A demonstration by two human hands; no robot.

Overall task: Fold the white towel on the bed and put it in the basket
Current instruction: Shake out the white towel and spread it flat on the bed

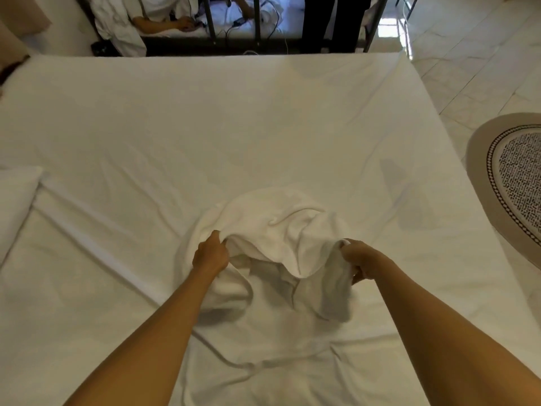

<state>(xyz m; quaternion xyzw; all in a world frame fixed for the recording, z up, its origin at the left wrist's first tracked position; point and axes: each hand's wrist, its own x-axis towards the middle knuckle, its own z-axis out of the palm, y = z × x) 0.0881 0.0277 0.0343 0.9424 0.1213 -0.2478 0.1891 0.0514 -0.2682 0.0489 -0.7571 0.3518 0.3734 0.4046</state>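
A crumpled white towel (272, 230) lies bunched near the front middle of the white bed (205, 127). My left hand (210, 253) pinches the towel's left edge. At the towel's right edge my right hand (361, 260) grips another fold, and a loose end hangs down below it. Both hands hold the near side of the towel slightly lifted off the sheet, while its far side rests on the bed. No basket is in view.
A white pillow (16, 197) sits at the bed's left edge. On the tiled floor to the right lies a round patterned rug (515, 177). Beyond the bed's far edge stands a dark metal bed frame (257, 33) with a person lying on it and cables.
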